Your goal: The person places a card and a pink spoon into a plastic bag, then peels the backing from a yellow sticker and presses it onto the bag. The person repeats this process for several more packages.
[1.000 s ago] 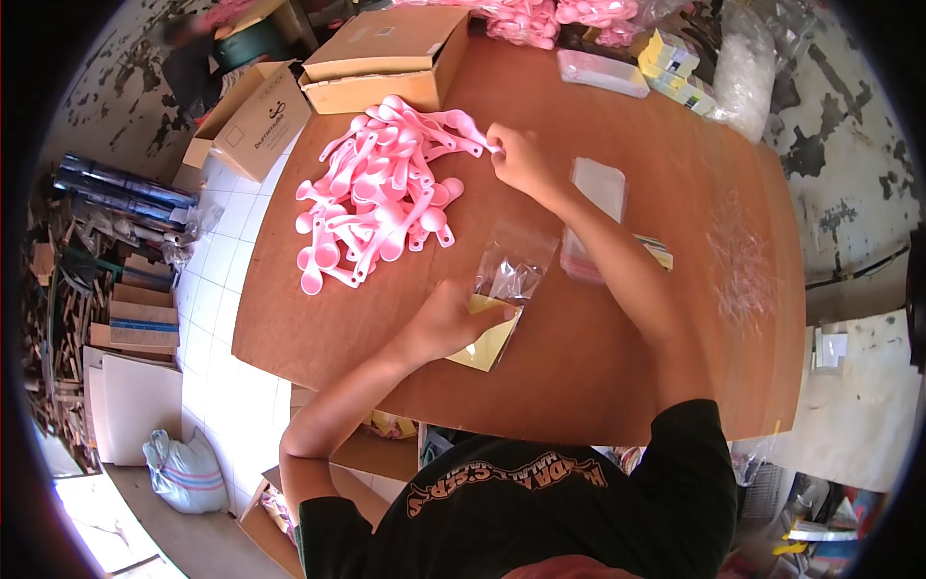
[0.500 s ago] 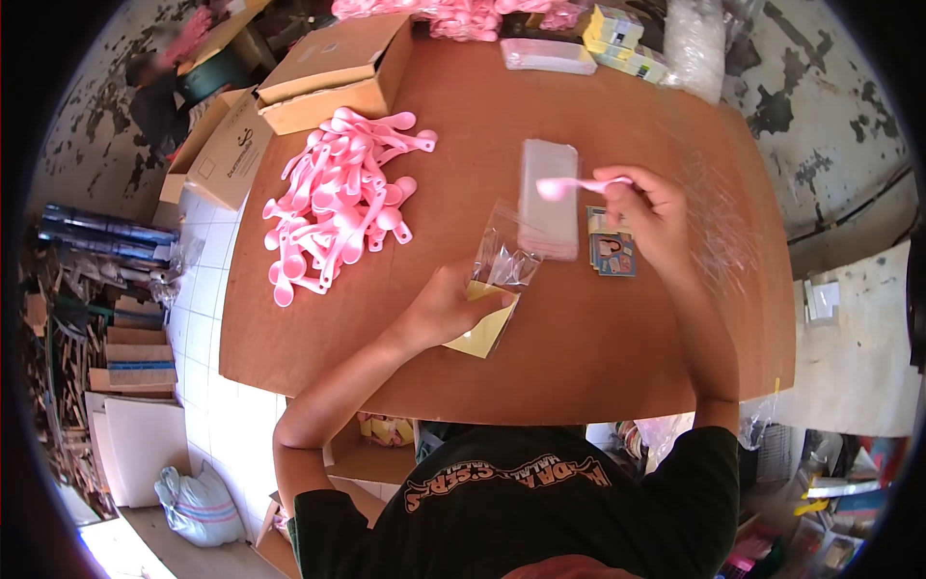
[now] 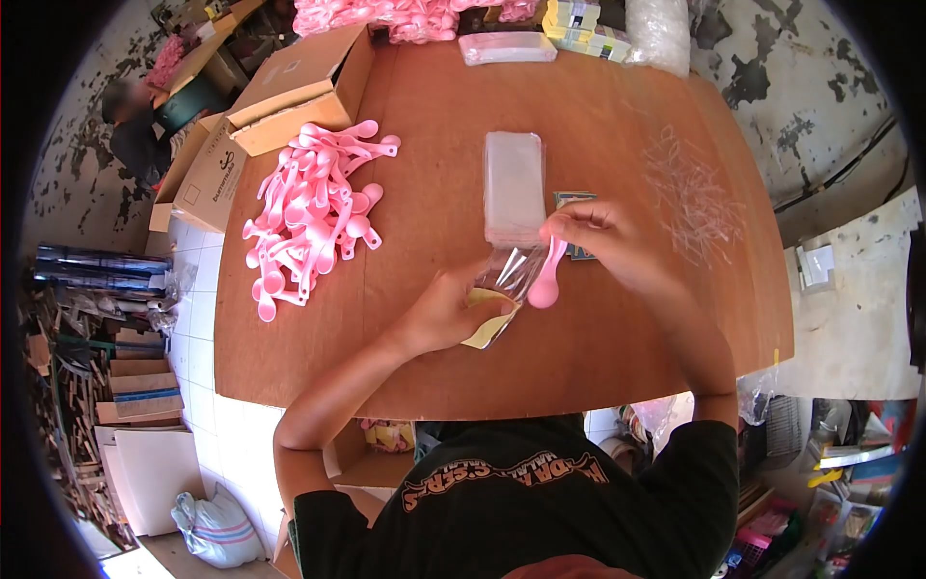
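Note:
Between thumb and fingers, my left hand [image 3: 451, 311] grips a clear plastic bag [image 3: 509, 270] with a yellow card [image 3: 490, 331] in its lower part. Just right of the bag, my right hand [image 3: 590, 232] pinches the handle end of a pink spoon [image 3: 546, 285], whose bowl hangs downward. A stack of clear bags [image 3: 514, 183] lies above both hands. Small printed cards [image 3: 576, 198] are partly hidden under my right hand. To the left lies a heap of pink spoons [image 3: 313, 207].
Cardboard boxes [image 3: 299, 82] stand at the table's back left. Pink bundles [image 3: 386, 17], a packet [image 3: 507, 48] and yellow stacks [image 3: 584, 29] line the back. Clear strips [image 3: 694, 198] lie at the right. Another person [image 3: 137, 135] is at the far left.
My right hand has moved down and left, and the spoon has swung from level to hanging near the bag. The whole view has shifted slightly.

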Motion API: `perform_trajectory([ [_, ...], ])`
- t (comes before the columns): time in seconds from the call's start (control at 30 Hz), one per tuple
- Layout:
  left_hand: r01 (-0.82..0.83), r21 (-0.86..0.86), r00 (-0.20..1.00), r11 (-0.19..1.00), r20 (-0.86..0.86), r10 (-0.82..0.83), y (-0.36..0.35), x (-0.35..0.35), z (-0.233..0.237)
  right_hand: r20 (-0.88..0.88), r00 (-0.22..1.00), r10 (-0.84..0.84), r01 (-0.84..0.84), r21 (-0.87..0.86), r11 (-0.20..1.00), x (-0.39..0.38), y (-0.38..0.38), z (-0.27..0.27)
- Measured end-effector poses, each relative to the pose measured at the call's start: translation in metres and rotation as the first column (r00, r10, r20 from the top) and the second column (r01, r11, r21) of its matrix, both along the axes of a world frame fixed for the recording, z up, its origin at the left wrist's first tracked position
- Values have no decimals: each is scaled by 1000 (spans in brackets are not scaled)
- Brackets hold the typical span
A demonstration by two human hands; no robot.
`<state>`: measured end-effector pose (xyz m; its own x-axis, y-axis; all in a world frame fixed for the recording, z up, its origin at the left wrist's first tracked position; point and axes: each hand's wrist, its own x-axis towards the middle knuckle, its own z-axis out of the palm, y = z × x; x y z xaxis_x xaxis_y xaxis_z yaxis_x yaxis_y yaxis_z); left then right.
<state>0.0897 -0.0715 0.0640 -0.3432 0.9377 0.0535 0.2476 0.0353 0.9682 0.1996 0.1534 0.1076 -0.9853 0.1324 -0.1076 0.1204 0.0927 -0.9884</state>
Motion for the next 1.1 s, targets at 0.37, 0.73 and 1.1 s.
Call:
perform_trajectory([
  [0.37,16,11,1000,1000,-14,-16,-6,-2,-4,-308,908,-286,198,-287,937,9,5,21],
  [0.73,68,83,998,994,-2,-68,2,4,-1,-152,957,-247,251,8,968,-4,-22,19],
  [1.1,-108,84,980,991,177,92,7,5,1,-582,810,-64,367,420,830,-7,-43,-2],
])
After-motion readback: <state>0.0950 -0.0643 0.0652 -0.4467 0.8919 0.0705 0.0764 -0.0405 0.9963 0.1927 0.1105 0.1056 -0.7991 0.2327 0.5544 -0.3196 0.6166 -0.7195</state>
